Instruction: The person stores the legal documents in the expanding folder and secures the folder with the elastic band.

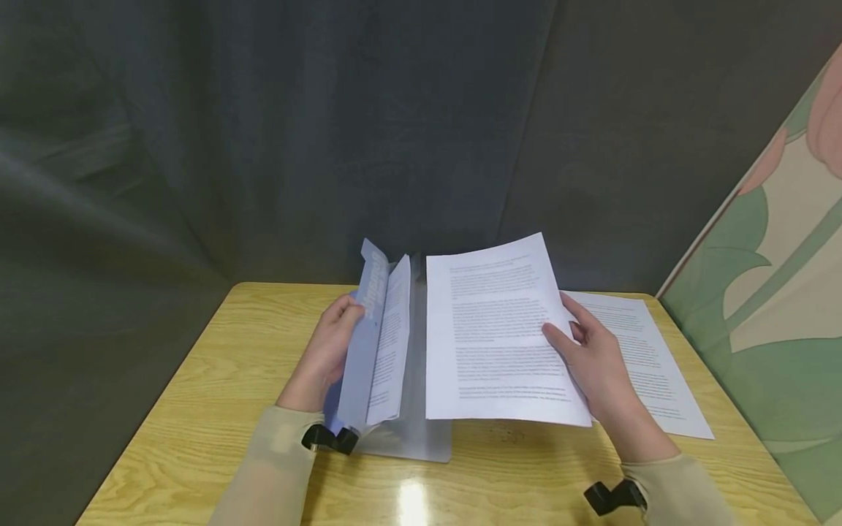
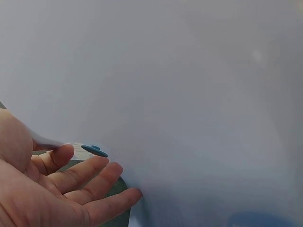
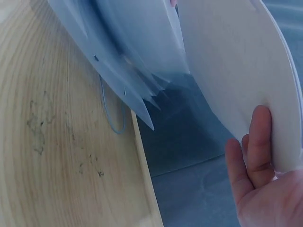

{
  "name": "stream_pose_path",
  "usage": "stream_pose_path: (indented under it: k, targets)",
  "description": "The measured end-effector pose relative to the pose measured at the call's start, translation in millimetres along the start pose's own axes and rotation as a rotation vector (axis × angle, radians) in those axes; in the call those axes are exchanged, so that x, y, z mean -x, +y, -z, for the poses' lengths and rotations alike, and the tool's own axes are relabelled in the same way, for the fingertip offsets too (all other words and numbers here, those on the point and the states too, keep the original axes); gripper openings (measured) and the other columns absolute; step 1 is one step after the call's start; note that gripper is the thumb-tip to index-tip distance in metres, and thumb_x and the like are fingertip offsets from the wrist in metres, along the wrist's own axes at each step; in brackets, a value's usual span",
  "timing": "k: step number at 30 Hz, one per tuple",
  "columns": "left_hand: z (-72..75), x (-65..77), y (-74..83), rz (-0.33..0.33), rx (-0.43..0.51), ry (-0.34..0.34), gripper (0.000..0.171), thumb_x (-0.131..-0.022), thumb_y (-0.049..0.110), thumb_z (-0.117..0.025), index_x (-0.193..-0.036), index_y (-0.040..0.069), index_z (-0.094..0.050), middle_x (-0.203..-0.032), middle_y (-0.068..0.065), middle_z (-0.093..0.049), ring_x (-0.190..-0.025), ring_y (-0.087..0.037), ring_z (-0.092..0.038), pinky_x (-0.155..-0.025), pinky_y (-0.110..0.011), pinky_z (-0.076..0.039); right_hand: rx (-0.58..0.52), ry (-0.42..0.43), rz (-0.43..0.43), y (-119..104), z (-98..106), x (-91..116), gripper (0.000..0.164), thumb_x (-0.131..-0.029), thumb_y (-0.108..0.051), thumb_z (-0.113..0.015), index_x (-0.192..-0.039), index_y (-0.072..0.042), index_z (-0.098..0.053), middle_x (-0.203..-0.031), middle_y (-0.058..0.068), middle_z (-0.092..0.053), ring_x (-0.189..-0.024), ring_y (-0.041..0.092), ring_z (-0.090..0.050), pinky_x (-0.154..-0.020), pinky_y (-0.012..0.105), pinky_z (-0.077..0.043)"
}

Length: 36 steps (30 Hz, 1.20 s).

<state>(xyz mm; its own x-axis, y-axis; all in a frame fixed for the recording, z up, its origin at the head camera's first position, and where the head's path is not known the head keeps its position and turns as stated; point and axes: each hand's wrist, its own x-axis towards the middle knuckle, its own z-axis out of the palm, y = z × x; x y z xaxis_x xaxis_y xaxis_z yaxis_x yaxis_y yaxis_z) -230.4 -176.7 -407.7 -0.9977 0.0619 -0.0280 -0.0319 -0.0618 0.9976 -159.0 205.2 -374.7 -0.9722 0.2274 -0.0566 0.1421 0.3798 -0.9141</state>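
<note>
My left hand grips the raised flap of a bluish translucent plastic document folder. White printed sheets stand inside it. In the left wrist view, a blue round button on the folder sits near the fingertips, and the pale plastic fills most of the picture. My right hand holds a small stack of printed paper by its right edge, thumb in front and fingers behind. The stack is upright, just right of the folder's opening. In the right wrist view, its blank back faces the camera.
Another printed sheet lies at the right on the wooden table, partly behind my right hand. A thin cord loop hangs by the folder's edge. A dark curtain rises behind the table, and a flower-patterned panel borders the right side.
</note>
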Motion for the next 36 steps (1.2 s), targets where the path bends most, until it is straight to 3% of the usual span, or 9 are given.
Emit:
stream_pose_path:
  k: [6, 22, 36]
  targets:
    - [0.4, -0.2, 0.2, -0.003, 0.003, -0.001, 0.016, -0.113, 0.018, -0.048, -0.110, 0.004, -0.053, -0.123, -0.018, -0.057, -0.101, -0.027, -0.058, -0.076, -0.035, -0.046, -0.004, 0.015, 0.006, -3.5, -1.2, 0.6, 0.077, -0.111, -0.036, -0.069, -0.176, -0.034, -0.028, -0.146, 0.021, -0.063, -0.093, 0.020, -0.079, -0.072, 0.033, -0.065]
    - [-0.3, 1.1, 1.8, -0.015, 0.003, 0.000, 0.016, -0.113, 0.016, -0.048, -0.113, 0.002, -0.055, -0.111, -0.013, -0.057, -0.091, -0.022, -0.058, -0.069, -0.030, -0.047, -0.048, -0.065, 0.038, -3.3, -21.0, -1.6, 0.075, -0.111, -0.026, -0.070, -0.176, -0.026, -0.032, -0.142, 0.024, -0.064, -0.089, 0.022, -0.079, -0.071, 0.034, -0.064]
    - [-2.3, 0.9, 2.3, -0.032, -0.036, 0.022, 0.015, -0.111, 0.016, -0.049, -0.111, 0.003, -0.056, -0.109, -0.011, -0.055, -0.097, -0.023, -0.054, -0.077, -0.033, -0.044, 0.008, -0.068, 0.082, -12.9, -46.8, -6.8, 0.072, -0.110, -0.025, -0.070, -0.174, -0.025, -0.036, -0.132, 0.023, -0.067, -0.086, 0.023, -0.076, -0.069, 0.031, -0.063]
